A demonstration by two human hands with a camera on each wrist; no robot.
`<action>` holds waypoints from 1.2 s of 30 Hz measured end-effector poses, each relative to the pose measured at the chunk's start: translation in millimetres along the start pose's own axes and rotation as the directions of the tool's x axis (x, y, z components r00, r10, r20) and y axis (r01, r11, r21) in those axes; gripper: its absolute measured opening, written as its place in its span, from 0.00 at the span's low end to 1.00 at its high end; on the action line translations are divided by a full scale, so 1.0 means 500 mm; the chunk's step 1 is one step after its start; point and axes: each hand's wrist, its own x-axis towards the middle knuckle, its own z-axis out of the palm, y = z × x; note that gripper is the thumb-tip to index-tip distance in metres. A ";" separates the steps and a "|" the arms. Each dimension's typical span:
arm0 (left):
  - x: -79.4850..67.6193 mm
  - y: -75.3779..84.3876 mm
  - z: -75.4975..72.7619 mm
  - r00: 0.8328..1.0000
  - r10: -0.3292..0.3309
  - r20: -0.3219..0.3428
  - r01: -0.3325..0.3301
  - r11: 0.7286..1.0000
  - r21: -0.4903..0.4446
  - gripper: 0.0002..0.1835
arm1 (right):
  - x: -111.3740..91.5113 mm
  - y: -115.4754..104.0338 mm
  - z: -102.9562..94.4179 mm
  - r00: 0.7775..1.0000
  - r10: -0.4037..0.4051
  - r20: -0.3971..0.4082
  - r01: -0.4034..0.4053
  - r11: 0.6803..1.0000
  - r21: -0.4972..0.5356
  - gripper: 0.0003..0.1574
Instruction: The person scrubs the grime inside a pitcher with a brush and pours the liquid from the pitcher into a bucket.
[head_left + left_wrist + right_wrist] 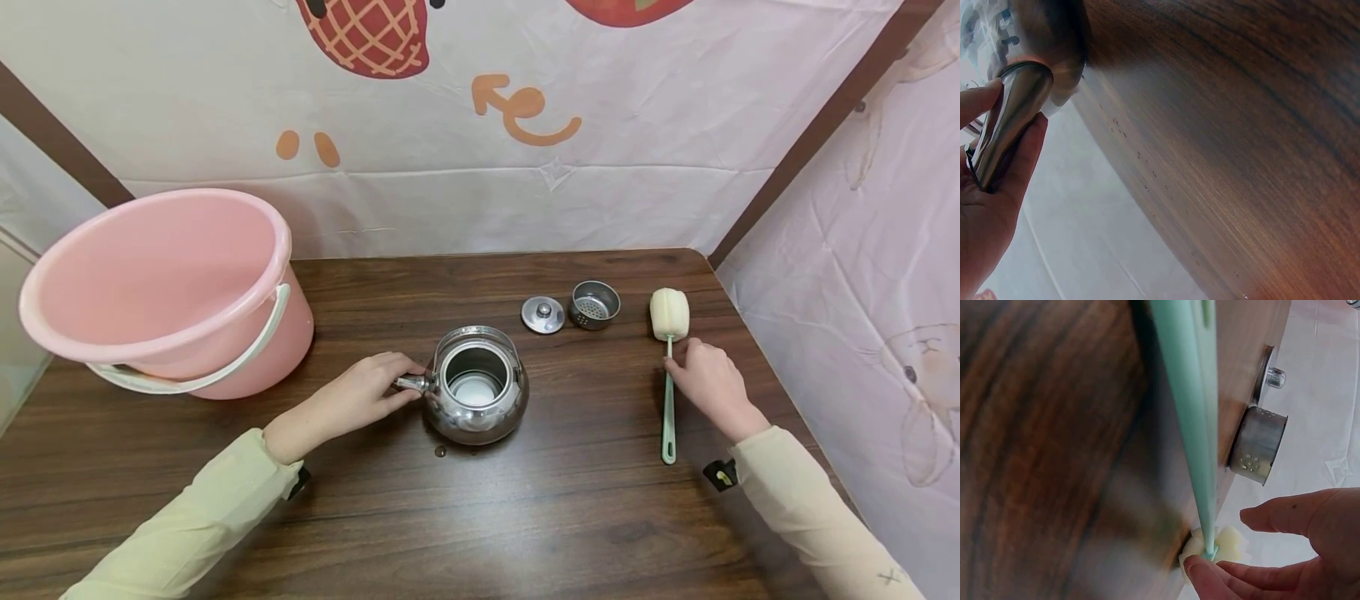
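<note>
A shiny steel teapot (480,421) stands lidless in the middle of the table, its looped handle raised behind the round opening. My left hand (367,390) pinches its tapered spout (1017,115), thumb on one side and fingers on the other. On the right lies a sponge bottle brush (669,417), its cream sponge head pointing away from me and its pale green handle towards me. My right hand (708,379) is at the handle just below the sponge. In the right wrist view, a fingertip reaches the handle's neck while the thumb stands apart from it.
A large pink bucket (300,333) with a white bail handle stands at the left. Behind the teapot, a knobbed steel lid (543,315) sits beside a perforated strainer cup (595,305). Water drops (440,451) dot the wooden table (555,517). A printed cloth (450,208) hangs along the back edge.
</note>
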 end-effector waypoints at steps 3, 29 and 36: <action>0.001 0.000 -0.001 1.000 -0.006 0.005 0.006 1.000 0.005 0.12 | -0.002 0.001 0.004 1.000 0.009 0.017 -0.009 1.000 -0.006 0.20; 0.000 0.005 -0.005 1.000 -0.007 0.007 0.007 1.000 0.011 0.12 | -0.025 0.000 0.032 0.988 0.054 0.141 -0.058 0.998 0.026 0.18; -0.001 0.005 -0.005 1.000 -0.006 0.003 0.006 1.000 0.008 0.12 | -0.030 0.000 0.039 0.984 0.068 0.167 -0.081 0.994 0.071 0.16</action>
